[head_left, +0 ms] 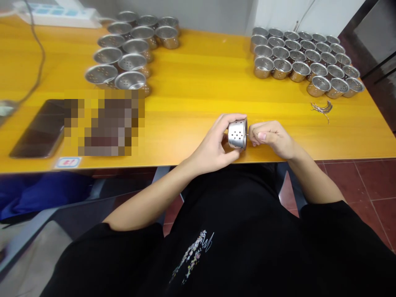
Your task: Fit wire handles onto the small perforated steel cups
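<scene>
My left hand (213,144) is wrapped round a small perforated metal cup (237,135), tipped on its side with its rim facing right, above the table's front part. Close to that rim, my right hand (269,136) is closed in a pinch. A short, thin metal wire (247,134) shows between its fingers and the cup; most of it is hidden. Further right on the table lies a small pile of thin, bent metal wires (322,108).
Perforated metal cups (318,86) stand in close rows at the back right. Another group of cups (132,62) stands at the back left. A phone (38,130), a blurred-out patch (108,123) and a label (68,162) are at left, with a power strip (58,16) behind.
</scene>
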Motion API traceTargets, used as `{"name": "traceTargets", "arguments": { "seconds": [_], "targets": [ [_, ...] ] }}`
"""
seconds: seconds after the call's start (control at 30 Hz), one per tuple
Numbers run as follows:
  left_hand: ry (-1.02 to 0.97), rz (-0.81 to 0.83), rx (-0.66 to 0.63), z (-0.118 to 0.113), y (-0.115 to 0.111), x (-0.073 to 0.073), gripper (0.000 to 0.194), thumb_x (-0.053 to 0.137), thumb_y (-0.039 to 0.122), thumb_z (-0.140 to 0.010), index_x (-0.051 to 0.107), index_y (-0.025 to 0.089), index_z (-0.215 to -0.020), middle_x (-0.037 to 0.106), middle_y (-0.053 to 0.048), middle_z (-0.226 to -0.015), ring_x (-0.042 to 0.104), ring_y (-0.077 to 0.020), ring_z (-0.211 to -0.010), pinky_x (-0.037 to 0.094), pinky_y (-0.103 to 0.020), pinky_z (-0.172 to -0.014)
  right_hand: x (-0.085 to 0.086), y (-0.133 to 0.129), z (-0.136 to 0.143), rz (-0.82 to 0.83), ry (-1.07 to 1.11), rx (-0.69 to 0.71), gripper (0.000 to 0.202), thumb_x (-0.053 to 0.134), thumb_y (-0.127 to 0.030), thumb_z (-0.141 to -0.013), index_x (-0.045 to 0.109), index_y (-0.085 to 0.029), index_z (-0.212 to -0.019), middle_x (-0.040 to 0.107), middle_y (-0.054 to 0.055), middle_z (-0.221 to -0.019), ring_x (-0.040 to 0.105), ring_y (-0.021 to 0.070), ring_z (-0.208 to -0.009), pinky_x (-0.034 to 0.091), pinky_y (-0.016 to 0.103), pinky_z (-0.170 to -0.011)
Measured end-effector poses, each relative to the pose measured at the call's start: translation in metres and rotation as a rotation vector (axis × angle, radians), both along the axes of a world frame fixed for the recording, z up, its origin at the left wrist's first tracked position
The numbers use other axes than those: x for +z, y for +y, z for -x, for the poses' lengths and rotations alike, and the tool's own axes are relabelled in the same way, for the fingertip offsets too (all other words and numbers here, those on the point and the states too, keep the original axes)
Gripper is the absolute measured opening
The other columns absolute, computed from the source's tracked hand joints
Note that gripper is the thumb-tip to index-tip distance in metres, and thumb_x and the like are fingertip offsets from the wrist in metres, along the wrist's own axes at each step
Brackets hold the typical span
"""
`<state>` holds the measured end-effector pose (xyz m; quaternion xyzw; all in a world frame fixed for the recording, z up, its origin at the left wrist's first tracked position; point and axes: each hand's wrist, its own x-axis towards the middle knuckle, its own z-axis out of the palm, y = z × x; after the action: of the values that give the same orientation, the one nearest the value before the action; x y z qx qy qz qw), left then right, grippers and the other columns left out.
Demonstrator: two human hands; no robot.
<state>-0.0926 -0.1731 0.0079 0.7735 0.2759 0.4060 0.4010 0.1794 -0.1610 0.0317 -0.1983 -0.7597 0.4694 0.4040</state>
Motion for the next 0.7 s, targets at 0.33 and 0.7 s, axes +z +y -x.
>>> {"name": "traceTargets", "arguments": {
  "seconds": [0.33,0.7],
  "targets": [
    [-0.108,-0.135,-0.048,-0.001,0.008,-0.018,0.090,0.085,0.025,-0.094,0.061,0.034,-0.181,0.072,-0.016,-0.168,0.076,-0.0388,-0.152,0.077,-0.046,-0.107,-0.004,0.003,0.000,-0.006,0.015,0.034,0.070,0.078,-0.061,-0.130,0.061,-0.021,-0.076,0.056,-0.002,-0.077,0.049,0.0132,-0.070,0.039,0.031,-0.069],
    [-0.086,-0.231,-0.083,0.001,0.010,-0.017,0.090,0.083,0.019,-0.096,0.066,0.038,-0.182,0.072,-0.014,-0.165,0.076,-0.0368,-0.147,0.079,-0.048,-0.107,-0.002,-0.001,0.003,-0.038,-0.068,0.042,0.073,0.085,-0.060,-0.127,0.060,-0.020,-0.071,0.055,-0.003,-0.077,0.047,0.0111,-0.069,0.038,0.028,-0.064]
  ]
}}
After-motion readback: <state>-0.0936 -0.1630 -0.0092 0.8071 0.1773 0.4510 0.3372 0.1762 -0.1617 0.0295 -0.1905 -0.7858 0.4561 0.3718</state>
